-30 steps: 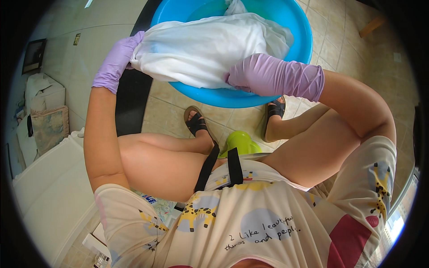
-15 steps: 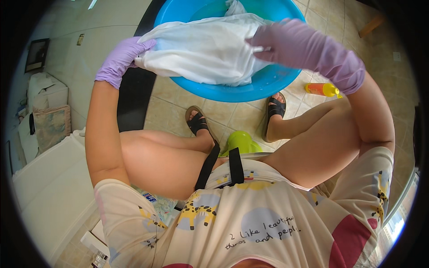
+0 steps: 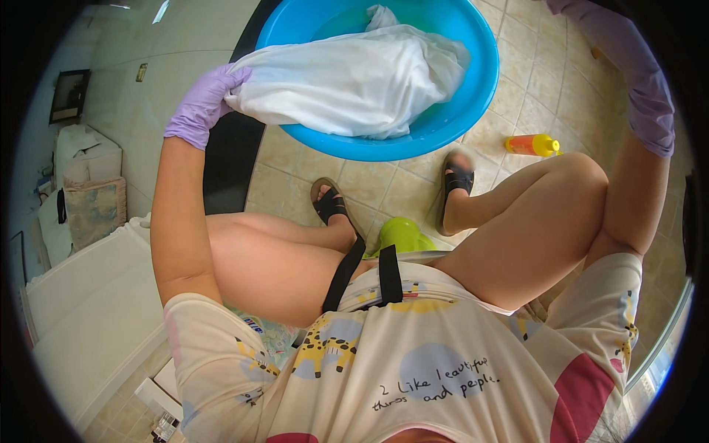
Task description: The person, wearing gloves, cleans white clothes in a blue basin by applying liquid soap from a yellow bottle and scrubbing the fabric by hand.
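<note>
A wet-looking white cloth [image 3: 347, 81] lies bunched across a round blue basin [image 3: 481, 81] on the floor, its left end reaching over the rim. My left hand [image 3: 207, 102], in a purple rubber glove, is closed on that end at the basin's left side. Away from the cloth, my right hand [image 3: 628, 52], gloved likewise, reaches forward at the far right. The picture's top edge cuts off most of its fingers, so whether it holds anything is hidden. Greenish water [image 3: 332, 28] shows in the basin behind the cloth.
A yellow bottle with an orange-red label [image 3: 526, 145] lies on the tiled floor right of the basin. Between my sandalled feet is a bright green plastic object [image 3: 401, 235]. A black panel [image 3: 230, 162] runs left of the basin; white furniture [image 3: 92, 292] stands further left.
My right hand has let go of the cloth's right end and swung forward and right. That end has dropped into the basin. My left hand keeps its grip.
</note>
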Tool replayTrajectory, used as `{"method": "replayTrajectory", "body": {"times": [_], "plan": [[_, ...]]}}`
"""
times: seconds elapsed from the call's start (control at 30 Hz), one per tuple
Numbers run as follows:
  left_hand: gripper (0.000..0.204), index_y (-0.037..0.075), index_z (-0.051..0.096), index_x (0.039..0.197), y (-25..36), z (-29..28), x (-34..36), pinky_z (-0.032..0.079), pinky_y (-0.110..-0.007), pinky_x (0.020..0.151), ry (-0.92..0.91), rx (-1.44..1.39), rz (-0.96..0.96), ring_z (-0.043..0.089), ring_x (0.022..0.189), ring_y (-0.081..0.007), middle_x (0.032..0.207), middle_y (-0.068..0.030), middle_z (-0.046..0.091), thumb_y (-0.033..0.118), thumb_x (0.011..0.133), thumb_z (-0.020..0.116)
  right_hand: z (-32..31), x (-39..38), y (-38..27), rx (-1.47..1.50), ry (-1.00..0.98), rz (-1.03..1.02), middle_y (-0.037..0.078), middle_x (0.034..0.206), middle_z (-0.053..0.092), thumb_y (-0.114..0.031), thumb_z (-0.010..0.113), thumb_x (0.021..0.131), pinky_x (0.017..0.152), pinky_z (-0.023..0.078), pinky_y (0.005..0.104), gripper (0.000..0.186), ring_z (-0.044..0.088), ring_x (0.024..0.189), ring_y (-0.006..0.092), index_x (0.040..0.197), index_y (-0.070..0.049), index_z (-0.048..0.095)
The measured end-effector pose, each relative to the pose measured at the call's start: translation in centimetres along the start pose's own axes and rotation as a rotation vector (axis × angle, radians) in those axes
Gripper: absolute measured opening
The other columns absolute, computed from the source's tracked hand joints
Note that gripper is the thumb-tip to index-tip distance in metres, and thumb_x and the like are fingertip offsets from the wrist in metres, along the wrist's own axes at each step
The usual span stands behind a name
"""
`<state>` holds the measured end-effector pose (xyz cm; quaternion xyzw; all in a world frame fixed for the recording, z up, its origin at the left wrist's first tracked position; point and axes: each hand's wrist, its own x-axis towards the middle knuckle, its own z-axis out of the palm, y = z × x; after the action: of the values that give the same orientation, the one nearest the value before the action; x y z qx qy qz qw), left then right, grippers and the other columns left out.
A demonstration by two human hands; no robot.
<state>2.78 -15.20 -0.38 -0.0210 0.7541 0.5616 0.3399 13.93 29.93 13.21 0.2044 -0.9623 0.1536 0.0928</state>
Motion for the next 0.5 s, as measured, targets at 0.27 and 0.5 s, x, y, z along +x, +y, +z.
{"method": "replayTrajectory", "body": {"times": [0.27, 0.5], "plan": [[0.042, 0.001, 0.056, 0.118, -0.8, -0.2, 1.2, 0.051, -0.027, 0.078, 0.056, -0.174, 0.116, 0.061, 0.091, -0.0131, 0.105, -0.0055, 0.063, 0.033, 0.090, 0.058, 2.2, -0.1, 2.1, 0.258, -0.184, 0.145, 0.007, 0.071, 0.060, -0.008, 0.057, 0.085, 0.060, 0.046, 0.0284, 0.009, 0.054, 0.065, 0.0155, 0.086, 0.000, 0.062], [0.041, -0.001, 0.057, 0.117, -0.9, 0.1, 1.8, 0.050, -0.027, 0.080, 0.237, -0.023, 0.143, 0.061, 0.092, -0.0144, 0.105, -0.0077, 0.064, 0.033, 0.093, 0.053, 3.8, 0.0, -1.6, 0.183, -0.156, 0.029, 0.013, 0.084, 0.066, -0.017, 0.062, 0.086, 0.068, 0.050, 0.0307, 0.021, 0.063, 0.074, 0.0208, 0.098, 0.000, 0.065]]}}
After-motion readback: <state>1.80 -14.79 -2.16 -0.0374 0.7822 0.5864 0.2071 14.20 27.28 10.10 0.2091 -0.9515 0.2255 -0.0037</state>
